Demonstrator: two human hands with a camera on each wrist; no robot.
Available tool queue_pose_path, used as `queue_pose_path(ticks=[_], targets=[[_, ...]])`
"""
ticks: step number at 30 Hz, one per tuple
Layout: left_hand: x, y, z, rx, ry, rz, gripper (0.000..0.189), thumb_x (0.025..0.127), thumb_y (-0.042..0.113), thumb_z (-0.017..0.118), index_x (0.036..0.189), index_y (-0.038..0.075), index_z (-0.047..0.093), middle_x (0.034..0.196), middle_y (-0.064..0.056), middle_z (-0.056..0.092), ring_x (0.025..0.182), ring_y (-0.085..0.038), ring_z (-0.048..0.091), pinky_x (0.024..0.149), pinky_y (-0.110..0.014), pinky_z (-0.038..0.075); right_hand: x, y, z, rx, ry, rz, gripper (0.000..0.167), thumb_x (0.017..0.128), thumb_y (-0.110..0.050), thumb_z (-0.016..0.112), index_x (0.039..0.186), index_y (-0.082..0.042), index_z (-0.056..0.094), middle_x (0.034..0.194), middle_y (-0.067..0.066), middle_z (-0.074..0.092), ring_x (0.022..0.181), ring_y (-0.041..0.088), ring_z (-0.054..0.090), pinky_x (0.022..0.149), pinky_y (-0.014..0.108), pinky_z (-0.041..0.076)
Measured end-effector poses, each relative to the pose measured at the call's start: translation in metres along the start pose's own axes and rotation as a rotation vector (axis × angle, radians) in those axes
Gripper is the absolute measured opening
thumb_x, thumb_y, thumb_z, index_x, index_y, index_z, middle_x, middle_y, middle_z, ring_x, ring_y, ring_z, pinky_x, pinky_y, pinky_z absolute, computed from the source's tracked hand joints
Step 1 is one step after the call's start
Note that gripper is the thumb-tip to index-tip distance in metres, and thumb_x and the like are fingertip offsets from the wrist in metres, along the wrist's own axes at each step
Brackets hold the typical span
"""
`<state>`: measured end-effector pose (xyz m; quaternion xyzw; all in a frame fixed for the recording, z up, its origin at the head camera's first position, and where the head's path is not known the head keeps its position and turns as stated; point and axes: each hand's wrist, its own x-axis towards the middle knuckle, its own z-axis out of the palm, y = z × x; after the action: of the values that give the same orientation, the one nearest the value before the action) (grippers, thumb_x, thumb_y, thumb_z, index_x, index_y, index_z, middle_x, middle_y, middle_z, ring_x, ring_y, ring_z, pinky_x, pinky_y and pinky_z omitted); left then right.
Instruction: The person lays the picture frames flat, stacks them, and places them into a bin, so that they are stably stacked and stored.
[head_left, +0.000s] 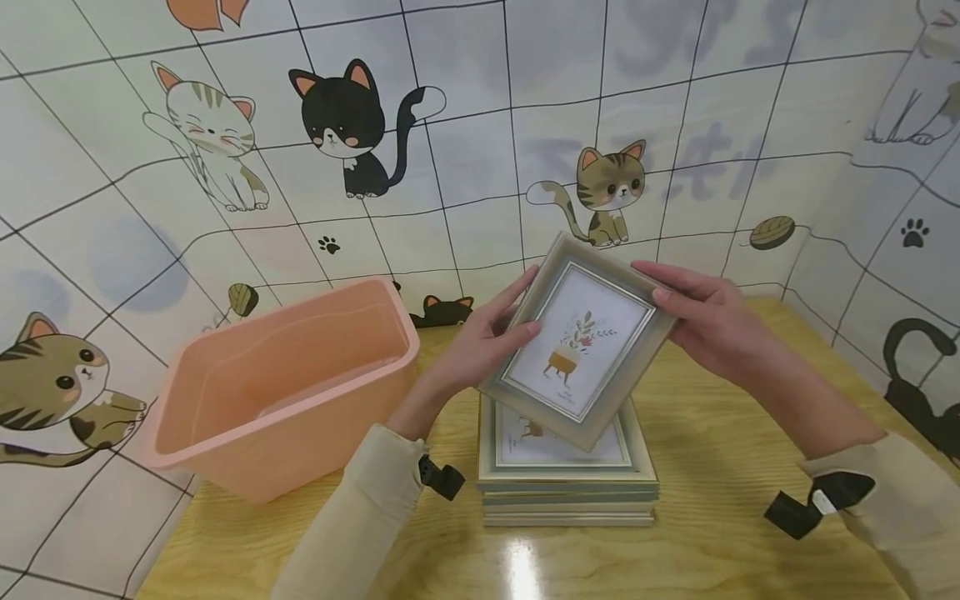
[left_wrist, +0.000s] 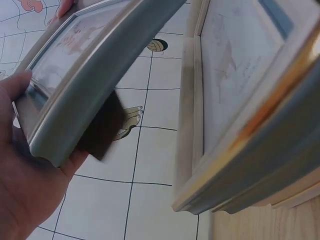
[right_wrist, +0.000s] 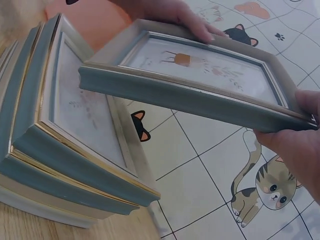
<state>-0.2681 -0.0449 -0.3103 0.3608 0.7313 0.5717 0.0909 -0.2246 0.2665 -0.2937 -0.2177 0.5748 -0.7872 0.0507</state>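
Both hands hold a picture frame [head_left: 581, 342] with a potted-plant print, tilted above a stack of similar frames [head_left: 567, 500]. My left hand [head_left: 480, 342] grips its left side, thumb on the front border and fingers behind. At the upper right corner my right hand [head_left: 708, 321] pinches the frame between thumb and fingers. In the left wrist view a dark brown piece [left_wrist: 104, 127] juts from behind the held frame. The stacked frames [right_wrist: 75, 145] show blue-grey sides and gold edges in the right wrist view.
A pink plastic bin [head_left: 300, 425] stands left of the stack, with its floor visible inside. Under everything is a wood-grain table [head_left: 720, 500]. A wall covering [head_left: 480, 125] with cartoon cats and grid lines rises behind and at both sides.
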Motion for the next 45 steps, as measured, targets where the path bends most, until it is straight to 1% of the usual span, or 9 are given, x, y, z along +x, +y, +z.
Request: queue_pose_path(ticks=[7,15,18,23,26,28,33,41,45], targets=[[-0.009,-0.011,-0.003,0.016,0.049,0.016,0.063,0.106,0.011,0.056,0.163,0.026,0.033,0.157,-0.008,0.042,0.120,-0.028,0.062,0.093,-0.042,0.055,-0.004,-0.004,-0.008,0.102,0.125,-0.013,0.045,0.106,-0.002,0.051,0.150,-0.010,0.054,0.148,0.005,0.042,0.124,0.016,0.054,0.096,0.027,0.052],[-0.016,-0.019,-0.005,-0.050,0.177,0.022,0.052,0.102,0.000,0.059,0.153,0.008,0.049,0.139,-0.019,0.059,0.094,-0.024,0.070,0.071,-0.032,0.058,-0.012,0.002,-0.006,0.164,0.192,-0.006,0.043,0.106,0.000,0.052,0.147,-0.011,0.057,0.148,0.007,0.036,0.127,0.017,0.049,0.097,0.027,0.052],[-0.017,-0.023,-0.005,-0.061,0.264,0.005,0.045,0.101,0.000,0.061,0.146,0.003,0.057,0.133,-0.020,0.063,0.087,-0.019,0.069,0.068,-0.028,0.057,-0.019,0.007,-0.002,0.024,0.249,0.017,0.044,0.103,-0.003,0.059,0.146,-0.012,0.058,0.142,0.006,0.047,0.119,0.015,0.056,0.093,0.025,0.053],[-0.019,-0.029,-0.005,-0.080,0.425,-0.055,0.036,0.098,-0.001,0.063,0.134,0.000,0.067,0.116,-0.019,0.066,0.073,-0.012,0.061,0.061,-0.023,0.051,-0.034,0.014,0.011,-0.493,0.290,0.108,0.055,0.103,-0.017,0.065,0.154,-0.008,0.048,0.144,0.012,0.053,0.115,0.011,0.062,0.087,0.020,0.054],[-0.022,-0.032,-0.004,-0.043,0.477,-0.090,0.032,0.096,-0.001,0.065,0.128,0.001,0.071,0.103,-0.012,0.066,0.062,-0.010,0.050,0.056,-0.022,0.044,-0.045,0.021,0.022,-0.677,0.266,0.135,0.059,0.104,-0.020,0.063,0.156,-0.005,0.041,0.149,0.018,0.048,0.119,0.014,0.061,0.086,0.021,0.054],[-0.023,-0.034,-0.004,-0.002,0.493,-0.107,0.030,0.095,-0.001,0.067,0.124,0.001,0.073,0.088,-0.008,0.061,0.057,-0.011,0.040,0.054,-0.023,0.038,-0.053,0.027,0.030,-0.706,0.266,0.151,0.059,0.103,-0.018,0.064,0.156,-0.004,0.041,0.149,0.021,0.048,0.117,0.015,0.063,0.084,0.021,0.054],[-0.027,-0.042,0.001,0.047,0.529,-0.147,0.027,0.090,-0.002,0.068,0.115,0.001,0.078,0.079,-0.002,0.059,0.058,-0.010,0.041,0.053,-0.022,0.037,-0.070,0.042,0.044,-0.765,0.271,0.200,0.060,0.101,-0.014,0.067,0.153,0.002,0.042,0.147,0.024,0.048,0.109,0.019,0.067,0.079,0.022,0.055],[-0.044,-0.052,0.011,0.134,0.505,-0.244,0.025,0.090,0.002,0.070,0.112,0.007,0.080,0.117,-0.008,0.073,0.076,-0.015,0.047,0.062,-0.028,0.039,-0.091,0.058,0.057,-0.856,0.261,0.235,0.058,0.098,-0.013,0.070,0.147,0.008,0.047,0.139,0.026,0.054,0.102,0.030,0.068,0.072,0.028,0.056],[-0.048,-0.055,0.013,0.153,0.475,-0.259,0.025,0.090,0.004,0.070,0.113,0.009,0.080,0.121,-0.007,0.072,0.082,-0.019,0.051,0.065,-0.030,0.042,-0.097,0.064,0.058,-0.880,0.261,0.255,0.059,0.097,-0.015,0.072,0.145,0.010,0.048,0.136,0.027,0.057,0.101,0.030,0.068,0.071,0.029,0.056]])
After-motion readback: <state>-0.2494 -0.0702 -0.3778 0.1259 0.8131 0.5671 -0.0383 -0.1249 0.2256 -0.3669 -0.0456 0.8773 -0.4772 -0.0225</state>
